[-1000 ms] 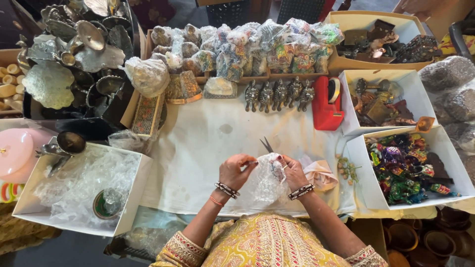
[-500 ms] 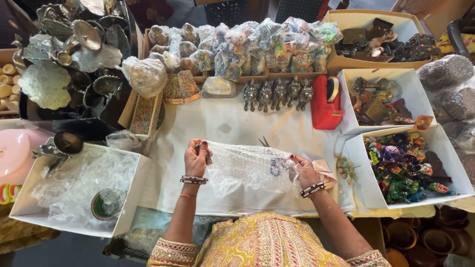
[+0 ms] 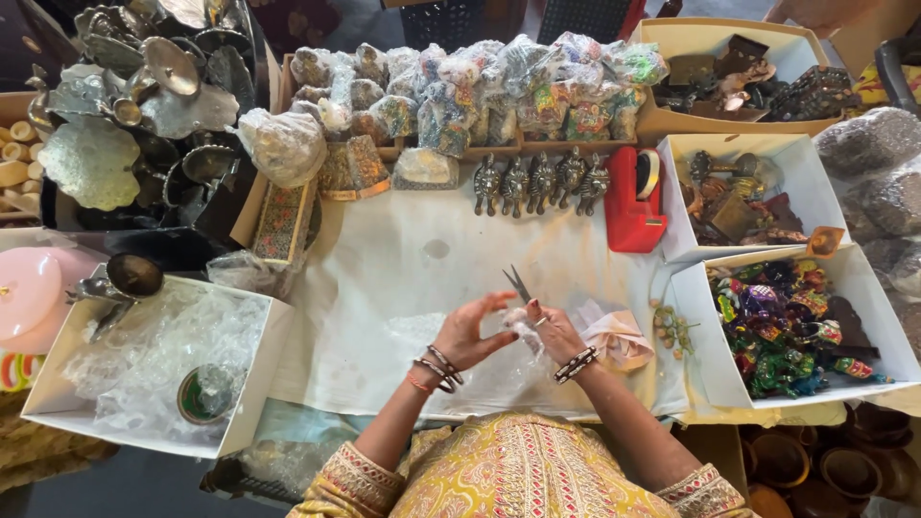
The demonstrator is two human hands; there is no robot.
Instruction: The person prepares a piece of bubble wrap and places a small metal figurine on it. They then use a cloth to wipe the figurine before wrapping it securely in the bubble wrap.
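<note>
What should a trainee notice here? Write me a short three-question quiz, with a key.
1. True or false: the scissors are held in the left hand.
2. Where does the red tape dispenser stand? A) to the left of the row of metal figurines; B) to the right of that row; C) inside a white box.
3. Fill in: the right hand grips crumpled clear ____.

Key: 1 false, they lie on the white cloth beyond the hands; 2 B; 3 plastic wrap.
</note>
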